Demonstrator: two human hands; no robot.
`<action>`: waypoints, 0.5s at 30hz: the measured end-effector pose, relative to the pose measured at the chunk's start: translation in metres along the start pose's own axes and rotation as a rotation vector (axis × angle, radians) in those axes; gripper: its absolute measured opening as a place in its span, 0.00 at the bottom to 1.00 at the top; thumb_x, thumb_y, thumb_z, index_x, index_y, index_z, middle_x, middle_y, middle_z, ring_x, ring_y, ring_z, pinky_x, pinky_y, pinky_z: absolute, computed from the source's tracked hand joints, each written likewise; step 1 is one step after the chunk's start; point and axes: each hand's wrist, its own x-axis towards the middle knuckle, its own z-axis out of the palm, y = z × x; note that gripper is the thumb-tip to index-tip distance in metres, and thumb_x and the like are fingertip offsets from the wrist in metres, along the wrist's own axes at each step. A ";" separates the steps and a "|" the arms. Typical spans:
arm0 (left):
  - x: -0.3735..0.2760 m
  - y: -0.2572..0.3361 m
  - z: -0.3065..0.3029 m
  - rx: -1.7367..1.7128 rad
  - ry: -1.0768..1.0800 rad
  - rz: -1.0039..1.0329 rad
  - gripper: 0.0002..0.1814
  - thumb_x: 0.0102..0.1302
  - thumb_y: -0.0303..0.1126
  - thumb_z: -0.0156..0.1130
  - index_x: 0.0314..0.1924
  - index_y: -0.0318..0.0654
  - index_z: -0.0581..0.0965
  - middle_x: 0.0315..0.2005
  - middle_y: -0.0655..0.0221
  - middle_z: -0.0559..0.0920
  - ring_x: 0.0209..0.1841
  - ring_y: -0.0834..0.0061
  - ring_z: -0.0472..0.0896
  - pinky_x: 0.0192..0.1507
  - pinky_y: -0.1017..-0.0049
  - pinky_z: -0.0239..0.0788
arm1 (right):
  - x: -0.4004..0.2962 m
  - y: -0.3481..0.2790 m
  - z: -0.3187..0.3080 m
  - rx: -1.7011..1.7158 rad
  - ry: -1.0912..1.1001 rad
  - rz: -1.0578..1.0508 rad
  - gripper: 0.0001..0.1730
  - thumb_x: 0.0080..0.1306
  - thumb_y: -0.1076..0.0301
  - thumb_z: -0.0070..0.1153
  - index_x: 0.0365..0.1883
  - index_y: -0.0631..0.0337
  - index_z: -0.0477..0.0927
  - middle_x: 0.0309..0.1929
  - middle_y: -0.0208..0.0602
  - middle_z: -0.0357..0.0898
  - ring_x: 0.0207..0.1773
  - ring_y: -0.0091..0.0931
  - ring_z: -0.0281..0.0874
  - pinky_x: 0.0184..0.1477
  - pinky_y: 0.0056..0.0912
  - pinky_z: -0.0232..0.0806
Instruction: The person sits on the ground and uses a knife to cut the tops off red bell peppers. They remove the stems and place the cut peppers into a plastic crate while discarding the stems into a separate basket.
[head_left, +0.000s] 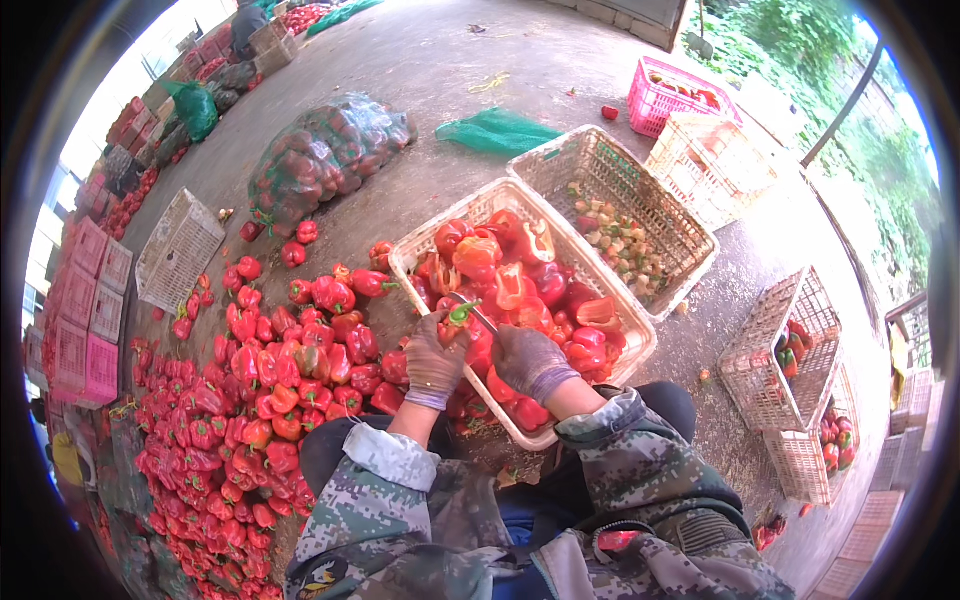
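Note:
My gloved left hand grips a red bell pepper with its green stem turned up. In my gloved right hand is a knife, its blade against the pepper near the stem. Both hands are over the near edge of a white plastic crate heaped with cut red peppers, several showing pale insides. Touching its far side, a second crate contains cut-off pepper cores and stems. A large pile of whole red peppers spreads over the floor to my left.
A full mesh sack and a green net lie ahead on the concrete. An overturned crate is at left. Stacked crates with some peppers stand at right; a pink crate is farther off. Someone in dark clothing is far back left.

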 end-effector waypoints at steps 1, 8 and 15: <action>0.001 0.002 0.004 0.023 0.027 0.086 0.22 0.53 0.32 0.70 0.46 0.32 0.74 0.38 0.50 0.80 0.41 0.52 0.80 0.44 0.62 0.73 | 0.000 0.002 -0.002 -0.006 -0.018 0.014 0.15 0.64 0.62 0.45 0.40 0.64 0.78 0.38 0.57 0.80 0.45 0.48 0.79 0.48 0.51 0.70; 0.009 -0.012 0.050 -0.507 0.068 -0.348 0.19 0.56 0.33 0.69 0.45 0.35 0.74 0.35 0.65 0.79 0.37 0.65 0.81 0.40 0.67 0.74 | 0.018 0.030 0.007 -0.140 -0.178 0.139 0.16 0.62 0.65 0.48 0.42 0.61 0.82 0.45 0.54 0.80 0.50 0.46 0.79 0.52 0.48 0.70; 0.036 0.019 0.031 -0.847 -0.016 -0.615 0.17 0.60 0.30 0.67 0.46 0.34 0.74 0.37 0.70 0.78 0.36 0.78 0.78 0.39 0.77 0.73 | 0.015 0.065 -0.025 -0.063 0.037 0.118 0.18 0.65 0.59 0.48 0.43 0.62 0.82 0.38 0.50 0.83 0.45 0.45 0.81 0.47 0.47 0.72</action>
